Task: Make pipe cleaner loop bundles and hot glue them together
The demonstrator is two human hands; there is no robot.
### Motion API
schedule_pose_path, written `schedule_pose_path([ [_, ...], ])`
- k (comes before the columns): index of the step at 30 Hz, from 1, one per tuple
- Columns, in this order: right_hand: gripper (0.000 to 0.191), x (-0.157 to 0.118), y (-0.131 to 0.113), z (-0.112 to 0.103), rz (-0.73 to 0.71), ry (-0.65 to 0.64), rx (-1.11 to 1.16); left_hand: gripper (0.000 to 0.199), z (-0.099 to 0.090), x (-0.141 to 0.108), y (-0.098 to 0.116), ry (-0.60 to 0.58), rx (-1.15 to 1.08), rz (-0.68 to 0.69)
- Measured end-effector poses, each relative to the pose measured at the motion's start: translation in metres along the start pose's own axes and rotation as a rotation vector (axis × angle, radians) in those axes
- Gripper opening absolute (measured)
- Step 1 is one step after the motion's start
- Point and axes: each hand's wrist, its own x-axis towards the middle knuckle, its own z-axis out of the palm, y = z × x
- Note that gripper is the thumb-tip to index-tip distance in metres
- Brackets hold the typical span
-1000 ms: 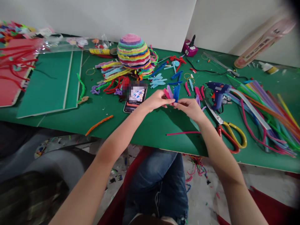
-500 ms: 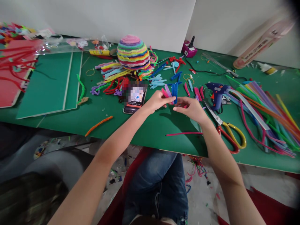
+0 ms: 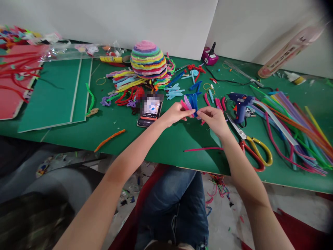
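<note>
A small fan of folded pipe cleaners (image 3: 193,100), pink, lilac and blue, stands up between my two hands over the table. My left hand (image 3: 178,113) pinches its pink and lilac side between thumb and fingers. On the blue side, the closed fingertips of my right hand (image 3: 212,118) grip the lower end. Just beyond lie light blue folded pipe cleaner pieces (image 3: 174,91), and pink ones (image 3: 223,103) lie behind my right hand. A phone (image 3: 151,109) with a lit screen rests left of my left hand. A loose pink pipe cleaner (image 3: 203,149) lies nearer the table edge.
Right of my right hand are a blue glue gun (image 3: 240,104), scissors (image 3: 244,137) and a bundle of long pipe cleaners (image 3: 293,125). A striped pipe-cleaner dome (image 3: 148,60) stands at the back. Green boards (image 3: 52,93) lie left. A pink bottle (image 3: 288,52) leans at the back right.
My right hand's fingers have closed onto the lower end of the blue pieces. The blue pieces now look more spread out. My left hand keeps its hold.
</note>
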Motion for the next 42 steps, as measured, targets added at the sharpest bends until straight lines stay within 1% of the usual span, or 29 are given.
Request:
schedule_pose_path([
  [5, 0.022, -0.001, -0.002, 0.003, 0.015, 0.017, -0.033, 0.017, 0.0, 0.0, -0.002, -0.005, -0.02, 0.001],
  [8, 0.023, 0.0, 0.0, 0.005, -0.002, 0.021, -0.056, 0.016, 0.001, 0.001, -0.003, -0.005, -0.036, -0.01],
  [14, 0.024, -0.001, -0.001, 0.01, -0.03, 0.007, -0.094, 0.015, 0.002, 0.003, -0.003, 0.062, -0.072, -0.031],
  [19, 0.027, -0.001, 0.0, 0.012, -0.028, 0.021, -0.116, 0.022, 0.0, 0.003, -0.006, 0.098, -0.01, -0.004],
  [24, 0.029, 0.001, 0.003, 0.013, -0.035, 0.094, -0.085, 0.029, 0.0, 0.001, -0.005, 0.093, -0.022, 0.036],
  [26, 0.027, 0.001, 0.003, 0.013, -0.031, 0.122, -0.07, 0.027, 0.001, -0.001, -0.002, 0.071, -0.036, 0.018],
  [29, 0.024, 0.0, 0.002, 0.013, -0.027, 0.143, -0.057, 0.019, 0.002, -0.003, 0.002, 0.022, -0.013, -0.047],
  [32, 0.022, 0.0, 0.002, 0.013, -0.039, 0.138, -0.057, 0.012, 0.002, -0.003, 0.001, 0.009, 0.0, -0.068],
  [37, 0.023, -0.001, 0.001, 0.011, -0.039, 0.103, -0.051, 0.012, 0.0, 0.001, -0.005, 0.016, 0.035, -0.038],
  [42, 0.021, 0.0, 0.001, 0.01, -0.024, 0.089, -0.045, 0.008, 0.002, 0.003, -0.004, 0.013, 0.075, -0.02],
])
